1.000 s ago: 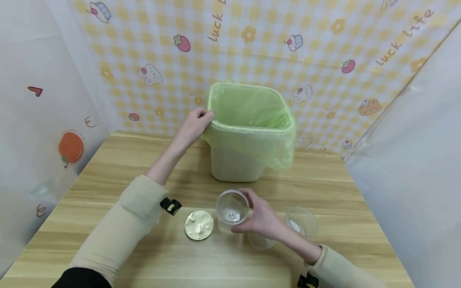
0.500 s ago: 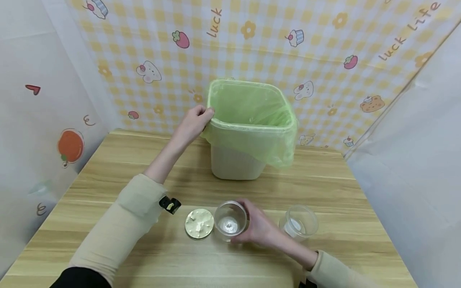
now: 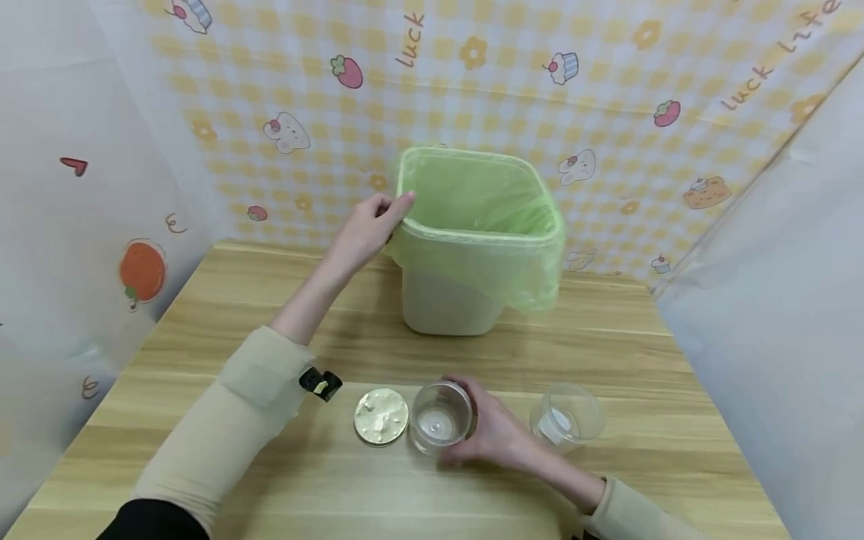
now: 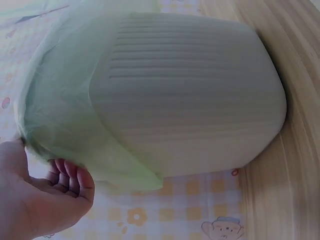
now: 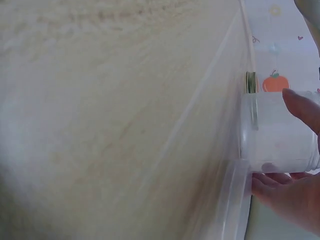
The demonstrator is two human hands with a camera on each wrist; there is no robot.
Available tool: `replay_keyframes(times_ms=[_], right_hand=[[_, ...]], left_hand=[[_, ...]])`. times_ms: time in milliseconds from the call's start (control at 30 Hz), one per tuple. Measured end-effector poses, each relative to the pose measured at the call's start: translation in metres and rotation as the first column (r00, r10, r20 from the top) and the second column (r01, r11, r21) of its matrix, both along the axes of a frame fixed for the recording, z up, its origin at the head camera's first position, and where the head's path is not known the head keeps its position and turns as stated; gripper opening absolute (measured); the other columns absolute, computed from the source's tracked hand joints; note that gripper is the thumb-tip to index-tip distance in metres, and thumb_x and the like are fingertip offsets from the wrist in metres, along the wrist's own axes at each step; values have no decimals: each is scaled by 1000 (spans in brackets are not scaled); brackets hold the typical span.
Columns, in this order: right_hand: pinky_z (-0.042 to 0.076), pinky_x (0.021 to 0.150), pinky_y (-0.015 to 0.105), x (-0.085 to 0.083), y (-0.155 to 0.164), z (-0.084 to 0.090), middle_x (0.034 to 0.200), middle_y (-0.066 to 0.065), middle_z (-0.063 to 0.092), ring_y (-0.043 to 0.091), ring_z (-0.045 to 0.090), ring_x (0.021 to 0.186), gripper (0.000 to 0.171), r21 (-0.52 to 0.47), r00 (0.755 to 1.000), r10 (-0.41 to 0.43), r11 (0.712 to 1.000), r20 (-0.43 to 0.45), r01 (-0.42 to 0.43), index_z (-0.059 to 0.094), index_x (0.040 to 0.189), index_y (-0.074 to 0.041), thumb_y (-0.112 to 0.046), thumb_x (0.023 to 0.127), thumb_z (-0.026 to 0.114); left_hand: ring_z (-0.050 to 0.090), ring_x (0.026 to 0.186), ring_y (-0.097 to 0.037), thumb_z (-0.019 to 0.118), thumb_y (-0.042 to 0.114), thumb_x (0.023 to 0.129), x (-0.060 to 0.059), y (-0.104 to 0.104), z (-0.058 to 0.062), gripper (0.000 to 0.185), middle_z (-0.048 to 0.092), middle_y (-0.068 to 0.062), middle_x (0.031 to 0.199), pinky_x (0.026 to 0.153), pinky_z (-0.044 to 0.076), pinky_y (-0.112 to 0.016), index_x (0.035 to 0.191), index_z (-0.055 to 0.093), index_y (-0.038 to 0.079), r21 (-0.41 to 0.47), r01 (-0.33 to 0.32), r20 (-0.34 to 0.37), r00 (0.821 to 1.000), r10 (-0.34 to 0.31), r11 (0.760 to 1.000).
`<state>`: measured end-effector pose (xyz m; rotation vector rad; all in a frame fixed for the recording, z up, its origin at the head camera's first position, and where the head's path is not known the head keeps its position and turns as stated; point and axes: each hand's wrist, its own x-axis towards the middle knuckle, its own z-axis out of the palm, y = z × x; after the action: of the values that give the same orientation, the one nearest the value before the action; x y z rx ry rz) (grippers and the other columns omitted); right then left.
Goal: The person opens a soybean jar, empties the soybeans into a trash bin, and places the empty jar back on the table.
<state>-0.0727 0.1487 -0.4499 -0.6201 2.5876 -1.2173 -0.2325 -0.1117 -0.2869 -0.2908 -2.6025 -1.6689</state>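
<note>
Two hands are working at a wooden table (image 3: pixel 270 465) inside a booth lined with yellow checked, cartoon-printed cloth. The left hand (image 3: pixel 367 229) is reaching forward to the near left corner of a beige bin (image 3: pixel 442 304); its thumb and fingers are pinching the green bag liner (image 3: pixel 472 259) where it folds over the bin's rim. In the left wrist view the fingers (image 4: pixel 70 172) are curling under the liner's loose edge.

The right hand (image 3: pixel 493 435) is resting on the table nearer the person, with its fingers wrapping round a clear jar (image 3: pixel 440 426) that is standing upright and open-mouthed — a little white residue is showing at its bottom. In the right wrist view a fingertip (image 5: pixel 302 107) is lying against the jar's side. A round gold lid (image 3: pixel 381 416), smeared with pale cream, is lying flat just left of the jar. A second clear jar (image 3: pixel 565 416) is sitting to the right, apart from the hand.

Judging by this, the person is steadying the bin while getting a hold on the jar. The next move seems to call for lifting the jar clear of the lid and carrying it forward over the bin's open mouth — keeping the liner held in place.
</note>
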Motion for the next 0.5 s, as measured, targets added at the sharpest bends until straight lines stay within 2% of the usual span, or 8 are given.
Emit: replay_keyframes(times_ms=[100,200,333,500], right_hand=[[47,111,51,-2,5,7,146,6,60,28,60,131,123,-27,999,20,999,33,-19,32,159,-17,-30,58,101],[42,116,56,-6,11,16,153,12,53,34,54,139,120,-61,997,63,996,33,-61,26,161,-15,-31,65,97],[39,117,58,-11,20,29,158,16,47,39,49,143,107,-38,997,68,997,-29,-69,27,161,-12,-33,77,89],[40,117,58,-18,30,45,160,12,47,36,49,144,90,15,991,50,999,-121,-49,34,159,-13,-30,86,83]], left_hand=[[52,91,-21,47,64,101,4,0,-2,61,57,-7,102,79,44,-33,120,58,7,-25,9,-73,997,-10,1000],[52,98,-23,49,55,104,11,-2,-6,58,57,-10,110,87,45,-34,128,57,3,-48,7,-137,990,-13,999],[53,103,-25,52,49,105,25,-5,-13,58,56,-13,116,91,47,-37,136,53,0,-119,-6,-186,982,-16,993],[54,103,-26,54,48,104,45,-11,-23,61,56,-14,118,91,48,-40,141,51,-1,-200,1,-189,981,-39,980]])
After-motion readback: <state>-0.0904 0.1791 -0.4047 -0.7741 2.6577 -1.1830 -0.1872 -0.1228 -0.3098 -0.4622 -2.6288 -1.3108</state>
